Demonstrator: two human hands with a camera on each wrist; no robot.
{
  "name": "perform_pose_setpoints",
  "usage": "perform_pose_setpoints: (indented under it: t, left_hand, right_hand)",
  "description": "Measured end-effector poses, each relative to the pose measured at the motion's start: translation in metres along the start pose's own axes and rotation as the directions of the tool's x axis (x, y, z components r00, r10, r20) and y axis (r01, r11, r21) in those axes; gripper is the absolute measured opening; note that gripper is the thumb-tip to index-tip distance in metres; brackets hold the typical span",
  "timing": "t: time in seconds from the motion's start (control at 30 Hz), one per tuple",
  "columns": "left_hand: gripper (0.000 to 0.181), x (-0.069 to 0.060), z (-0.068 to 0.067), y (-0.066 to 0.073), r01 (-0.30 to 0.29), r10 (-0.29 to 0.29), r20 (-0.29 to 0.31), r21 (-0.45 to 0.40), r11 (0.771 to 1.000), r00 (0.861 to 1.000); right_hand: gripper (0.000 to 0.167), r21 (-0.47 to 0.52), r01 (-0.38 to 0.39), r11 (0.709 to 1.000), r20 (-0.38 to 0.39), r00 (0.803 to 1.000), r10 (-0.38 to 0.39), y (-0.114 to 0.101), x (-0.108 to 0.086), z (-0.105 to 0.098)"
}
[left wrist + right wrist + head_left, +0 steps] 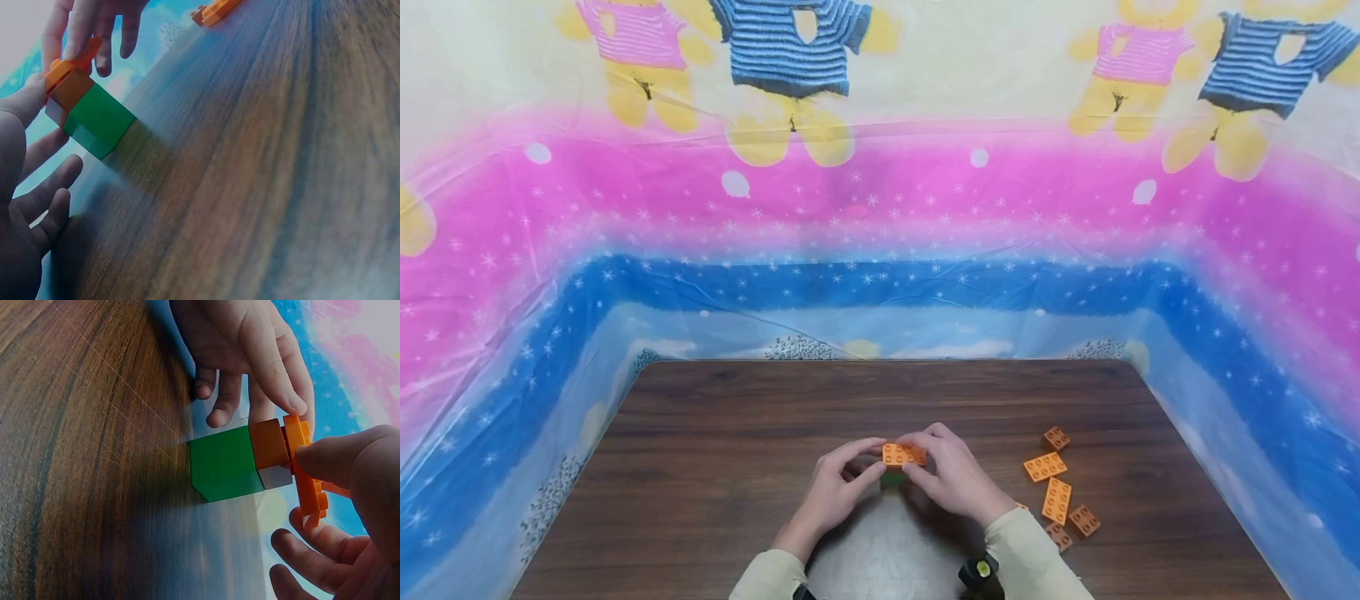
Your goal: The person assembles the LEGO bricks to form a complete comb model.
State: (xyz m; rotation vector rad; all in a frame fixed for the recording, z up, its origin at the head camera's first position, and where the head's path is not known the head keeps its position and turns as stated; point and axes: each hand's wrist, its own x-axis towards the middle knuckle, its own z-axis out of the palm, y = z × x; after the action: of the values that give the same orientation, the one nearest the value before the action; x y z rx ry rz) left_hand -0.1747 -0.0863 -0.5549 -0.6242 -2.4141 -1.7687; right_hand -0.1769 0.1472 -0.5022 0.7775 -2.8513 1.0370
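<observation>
Both hands meet over a small stack of toy building bricks near the table's front middle. On top lies a thin orange brick point(898, 454) with studs. My left hand point(837, 492) holds its left end between thumb and finger, and my right hand point(958, 477) pinches the right end. Underneath, in the right wrist view, a brown brick point(269, 444) and a whitish brick point(275, 477) sit side by side on a green block point(224, 464), which stands on the table. Whether the orange brick is fully seated cannot be told; a narrow dark gap shows beneath it.
Right of the hands, loose bricks lie on the dark wooden table point(715, 433): two orange ones point(1045, 467), a darker orange one point(1056, 438) and brown ones point(1084, 521). The right forearm partly covers this group. A printed cloth point(880, 283) surrounds the table's back and sides.
</observation>
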Motion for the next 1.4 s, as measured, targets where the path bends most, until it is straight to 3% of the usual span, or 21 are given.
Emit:
perform_pose_setpoints:
  t: [0.4,0.83,1.17,1.4]
  left_hand:
    - [0.034,0.001,0.004,0.008,0.019,-0.018,-0.029,0.018,1.0,0.999]
    - [0.033,0.003,0.001,-0.003,-0.049,0.049,-0.013,0.005,0.999,0.999]
    - [0.031,0.0,0.002,-0.004,-0.015,0.016,-0.024,0.016,1.0,1.0]
    - [0.029,0.002,0.003,-0.004,-0.028,0.028,-0.032,-0.002,1.0,0.999]
  right_hand:
    - [0.034,-0.021,0.036,0.999,-0.021,0.999,-0.036,0.002,0.0,0.001]
    - [0.035,-0.007,0.0,1.0,0.012,1.0,0.0,0.0,0.002,-0.002]
    - [0.034,0.036,-0.017,0.999,-0.002,1.0,0.017,0.001,0.0,0.002]
    - [0.034,0.038,0.014,0.999,-0.013,1.0,-0.014,0.004,0.002,0.004]
